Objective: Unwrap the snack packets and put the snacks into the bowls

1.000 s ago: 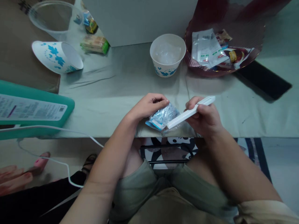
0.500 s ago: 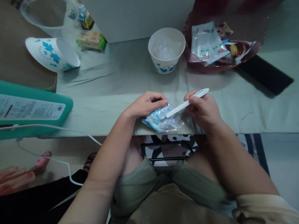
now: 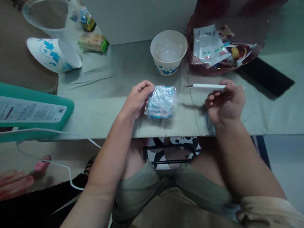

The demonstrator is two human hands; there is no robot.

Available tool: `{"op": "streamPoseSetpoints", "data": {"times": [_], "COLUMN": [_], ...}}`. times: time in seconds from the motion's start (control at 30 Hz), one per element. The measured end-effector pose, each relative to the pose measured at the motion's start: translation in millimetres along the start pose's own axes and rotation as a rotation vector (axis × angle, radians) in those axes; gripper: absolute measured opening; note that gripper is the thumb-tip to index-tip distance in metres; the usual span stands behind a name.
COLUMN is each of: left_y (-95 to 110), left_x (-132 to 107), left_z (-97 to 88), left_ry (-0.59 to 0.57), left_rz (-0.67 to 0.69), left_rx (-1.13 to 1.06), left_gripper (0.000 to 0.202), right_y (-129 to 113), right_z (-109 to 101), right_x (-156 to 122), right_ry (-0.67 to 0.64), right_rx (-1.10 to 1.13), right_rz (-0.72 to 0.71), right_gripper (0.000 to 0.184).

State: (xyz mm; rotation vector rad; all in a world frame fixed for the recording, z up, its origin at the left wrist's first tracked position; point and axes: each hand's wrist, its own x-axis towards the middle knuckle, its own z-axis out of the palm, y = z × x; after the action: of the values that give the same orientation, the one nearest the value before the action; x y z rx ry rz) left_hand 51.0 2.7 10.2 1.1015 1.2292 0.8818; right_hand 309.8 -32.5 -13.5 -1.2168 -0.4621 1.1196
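Observation:
My left hand pinches the left edge of a square, shiny plastic packet with blue print, held over the near part of the table. Apart from it, to the right, my right hand is closed around a slim white pen-like tool. Its thin metal tip points left; whether that is a pen point or a blade cannot be made out. Just beyond both hands stands an upright paper cup with blue leaves, with clear crumpled plastic inside.
A maroon glass bowl holds several wrappers, beside a black phone-like slab. On the left are a tipped paper cup, a wrapped snack, a clear tub, a green container and a white cable. A person's foot shows below.
My right hand has moved right, drawing the white tool's tip off the packet and turning it level. My left hand has shifted up and left, and the packet now lies squarer in view.

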Motion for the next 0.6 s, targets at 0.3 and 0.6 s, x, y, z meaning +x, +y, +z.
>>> {"op": "streamPoseSetpoints", "data": {"times": [0.3,0.6], "left_y": [-5,-2], "left_x": [2,-1], "left_z": [-4.9,-7.4], "left_ry": [-0.019,-0.029], "left_rz": [-0.026,0.107], "left_rx": [0.001,0.2], "left_gripper": [0.011,0.007], "right_y": [1,-3], "right_z": [4,10], "right_x": [5,5], "right_ry": [0.097,0.092], "right_rx": [-0.132,-0.222], "right_rz": [-0.027,0.001], "right_gripper": [0.032,0.03]}}
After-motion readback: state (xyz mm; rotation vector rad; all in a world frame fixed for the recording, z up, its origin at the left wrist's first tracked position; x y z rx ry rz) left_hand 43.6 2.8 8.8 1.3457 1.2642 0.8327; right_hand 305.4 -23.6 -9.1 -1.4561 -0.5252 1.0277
